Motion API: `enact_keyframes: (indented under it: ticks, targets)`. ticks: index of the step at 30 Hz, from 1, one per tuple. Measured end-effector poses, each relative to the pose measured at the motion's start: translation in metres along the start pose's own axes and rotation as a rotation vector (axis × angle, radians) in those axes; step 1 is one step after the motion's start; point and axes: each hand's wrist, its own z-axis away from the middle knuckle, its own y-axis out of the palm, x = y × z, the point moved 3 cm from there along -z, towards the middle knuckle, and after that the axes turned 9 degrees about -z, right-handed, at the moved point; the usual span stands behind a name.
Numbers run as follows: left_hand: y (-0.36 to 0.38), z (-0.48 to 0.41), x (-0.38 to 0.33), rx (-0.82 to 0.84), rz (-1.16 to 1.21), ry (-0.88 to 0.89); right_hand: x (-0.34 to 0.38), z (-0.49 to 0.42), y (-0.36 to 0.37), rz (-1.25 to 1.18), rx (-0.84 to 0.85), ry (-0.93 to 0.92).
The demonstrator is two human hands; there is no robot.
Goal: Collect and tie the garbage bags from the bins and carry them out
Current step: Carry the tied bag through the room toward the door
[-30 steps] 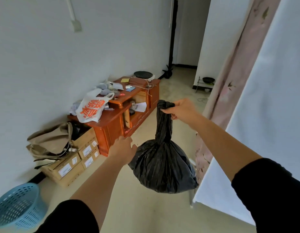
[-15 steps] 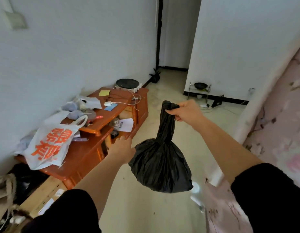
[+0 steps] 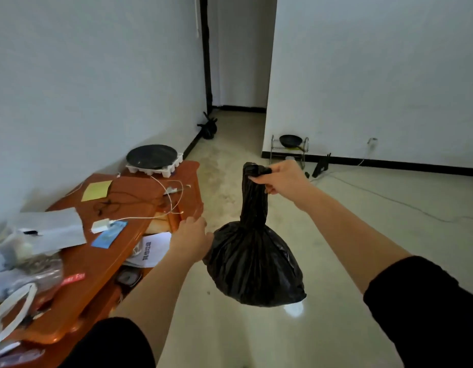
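**Tied black bag hangs from the right hand, above the floor**

The right hand (image 3: 280, 179) is closed round the twisted neck of the black garbage bag (image 3: 254, 264), whose full body hangs clear of the pale floor (image 3: 256, 338). The left hand (image 3: 190, 240) lies against the bag's upper left side. Only its back shows, and the fingertips are lost against the dark plastic, so whether it grips or merely touches cannot be told. Both of the person's black sleeves are cut off by the lower edge.

To the left stands a low orange-brown table (image 3: 78, 277), partly out of view. On it are a round black plate on a white tray (image 3: 151, 156), a yellow note (image 3: 97, 190), a white charger (image 3: 100, 225) with its cable, and a blue card (image 3: 109, 237). The heap at its near end is blurred; a white bag handle (image 3: 9, 312) runs off the edge. Papers (image 3: 150, 249) lie on a lower shelf, their print unreadable.

Far off, a second dark bag (image 3: 207, 127) sits by the doorway, and a pan (image 3: 291, 141) rests on a wire rack.
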Motion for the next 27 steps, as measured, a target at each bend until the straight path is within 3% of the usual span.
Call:
enact_keyframes:
  ticks: [13,27]
  targets:
    - [-0.01,-0.41,0.006,0.05,0.023,-0.054,-0.018,-0.419,-0.024,0.013,0.014,0.052]
    - [-0.034,-0.89,0.011,0.054,0.033,0.03,-0.031,-0.885,-0.013,0.072,0.044,0.147]
